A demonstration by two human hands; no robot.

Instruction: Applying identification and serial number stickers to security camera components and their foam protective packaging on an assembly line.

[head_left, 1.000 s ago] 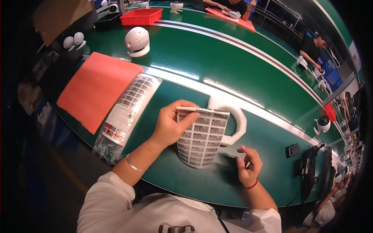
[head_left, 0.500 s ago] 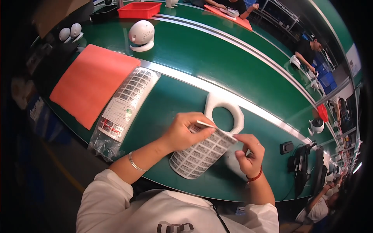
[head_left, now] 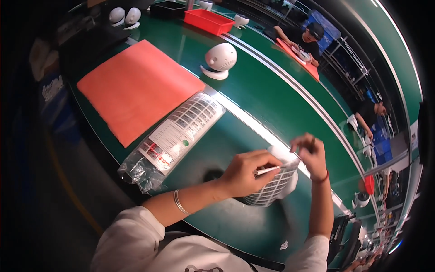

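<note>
My left hand is closed on a sheet of printed labels, its top edge folded or rolled under my fingers. The sheet hangs tilted and blurred over the green table. At its upper right corner is my right hand, fingers curled and smeared; a tiny pale bit seems to be at the fingertips. Behind the sheet, a white foam holder is mostly hidden. Left of my hands, a clear plastic bag of label sheets lies beside an orange foam mat.
A white round camera stands beyond the metal strip, with a red tray farther back. Two more white cameras are at far left. People work across the table. A small white scrap lies near the front edge.
The view has turned, so the table things appear farther right. My right hand has risen from beside the sheet to its upper corner. My left hand keeps hold of the label sheet.
</note>
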